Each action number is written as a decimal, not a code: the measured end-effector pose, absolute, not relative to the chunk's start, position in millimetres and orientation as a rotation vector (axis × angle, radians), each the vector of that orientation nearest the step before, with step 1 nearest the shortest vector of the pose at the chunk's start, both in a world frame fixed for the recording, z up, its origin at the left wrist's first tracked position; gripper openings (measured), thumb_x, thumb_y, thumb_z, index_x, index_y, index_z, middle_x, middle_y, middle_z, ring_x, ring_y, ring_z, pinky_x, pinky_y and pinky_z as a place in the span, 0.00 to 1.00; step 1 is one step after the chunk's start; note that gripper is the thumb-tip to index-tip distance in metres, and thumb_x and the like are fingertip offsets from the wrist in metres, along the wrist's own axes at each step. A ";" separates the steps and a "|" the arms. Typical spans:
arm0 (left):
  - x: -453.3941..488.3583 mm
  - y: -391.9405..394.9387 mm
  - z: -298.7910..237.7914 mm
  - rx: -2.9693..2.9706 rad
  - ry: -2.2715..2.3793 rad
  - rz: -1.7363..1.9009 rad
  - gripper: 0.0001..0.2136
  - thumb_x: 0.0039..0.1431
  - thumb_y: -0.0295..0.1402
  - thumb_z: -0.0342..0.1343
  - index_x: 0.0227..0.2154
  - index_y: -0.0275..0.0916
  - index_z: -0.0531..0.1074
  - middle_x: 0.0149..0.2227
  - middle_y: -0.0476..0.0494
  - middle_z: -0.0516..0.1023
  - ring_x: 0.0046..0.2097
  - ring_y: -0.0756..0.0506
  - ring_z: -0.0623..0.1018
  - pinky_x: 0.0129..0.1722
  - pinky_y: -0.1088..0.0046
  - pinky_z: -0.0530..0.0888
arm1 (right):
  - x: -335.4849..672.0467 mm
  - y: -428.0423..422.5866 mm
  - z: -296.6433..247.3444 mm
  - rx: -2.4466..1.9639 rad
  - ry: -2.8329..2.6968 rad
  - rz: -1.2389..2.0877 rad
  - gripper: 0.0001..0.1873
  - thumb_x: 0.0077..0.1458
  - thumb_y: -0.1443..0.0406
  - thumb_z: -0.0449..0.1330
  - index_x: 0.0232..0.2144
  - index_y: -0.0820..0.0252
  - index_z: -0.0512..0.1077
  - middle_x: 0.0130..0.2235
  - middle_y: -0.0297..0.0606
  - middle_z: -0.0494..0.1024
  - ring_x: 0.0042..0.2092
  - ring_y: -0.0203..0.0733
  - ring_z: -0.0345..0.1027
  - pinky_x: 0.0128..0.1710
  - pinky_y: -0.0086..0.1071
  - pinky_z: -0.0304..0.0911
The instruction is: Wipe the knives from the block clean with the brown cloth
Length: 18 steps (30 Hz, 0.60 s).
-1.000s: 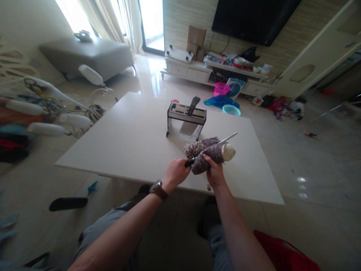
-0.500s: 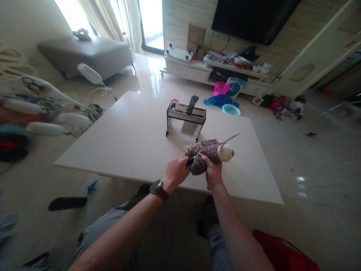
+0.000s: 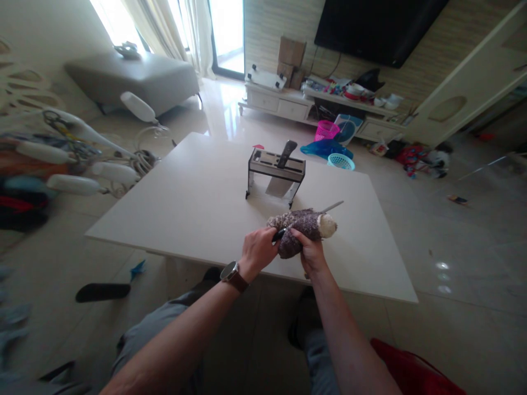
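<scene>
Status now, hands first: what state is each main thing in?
Left hand, closed around black handle
Right hand, gripping brown rough item
Brown rough item, held, one end pale
Slim grey shaft, jutting past the item
Knife rack, upright on table
Cleaver, slotted in rack, handle up
TV, screen dark

From the middle of the view, a black television (image 3: 379, 28) hangs on the wall at 1 o'clock, and cardboard boxes (image 3: 291, 54) stand at 12 on a low white cabinet (image 3: 268, 102). A pink basket (image 3: 327, 130) sits between 1 and 2, a pale blue basket (image 3: 341, 161) at 2. Pale curtains (image 3: 162, 30) hang at 11, a grey bench (image 3: 138, 79) stands at 10, and a red fabric item (image 3: 411, 368) lies between 4 and 5.
</scene>
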State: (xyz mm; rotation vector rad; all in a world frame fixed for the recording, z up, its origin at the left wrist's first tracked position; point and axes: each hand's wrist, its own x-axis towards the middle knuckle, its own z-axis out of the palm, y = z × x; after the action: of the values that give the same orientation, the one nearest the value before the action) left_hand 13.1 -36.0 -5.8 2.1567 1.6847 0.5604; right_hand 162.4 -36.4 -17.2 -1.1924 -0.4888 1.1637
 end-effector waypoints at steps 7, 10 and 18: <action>13.9 -35.2 -12.3 2.144 1.634 0.553 0.11 0.64 0.39 0.55 0.30 0.42 0.76 0.37 0.42 0.83 0.37 0.42 0.80 0.33 0.67 0.59 | 163.3 -36.6 -20.5 -1.191 -0.485 1.166 0.28 0.32 0.66 0.77 0.41 0.60 0.80 0.42 0.37 0.85 0.43 0.43 0.79 0.47 0.37 0.75; 15.6 -34.9 -13.7 2.138 1.628 0.536 0.11 0.64 0.39 0.55 0.29 0.41 0.76 0.35 0.40 0.83 0.36 0.42 0.80 0.33 0.66 0.59 | 163.8 -37.0 -21.1 -1.202 -0.479 1.169 0.28 0.32 0.66 0.77 0.41 0.60 0.80 0.44 0.38 0.85 0.44 0.44 0.79 0.48 0.38 0.75; 17.3 -35.3 -14.4 2.130 1.600 0.563 0.12 0.63 0.40 0.56 0.27 0.41 0.76 0.35 0.39 0.83 0.35 0.42 0.79 0.32 0.66 0.57 | 164.2 -37.4 -20.7 -1.204 -0.456 1.145 0.27 0.32 0.67 0.77 0.39 0.60 0.80 0.43 0.38 0.85 0.43 0.44 0.80 0.46 0.38 0.76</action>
State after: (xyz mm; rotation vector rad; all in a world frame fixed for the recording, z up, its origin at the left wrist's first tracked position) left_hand 17.3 -35.3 -14.4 2.1304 1.5997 0.5626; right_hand 164.2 -37.4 -20.7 -1.2036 -0.4565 1.1447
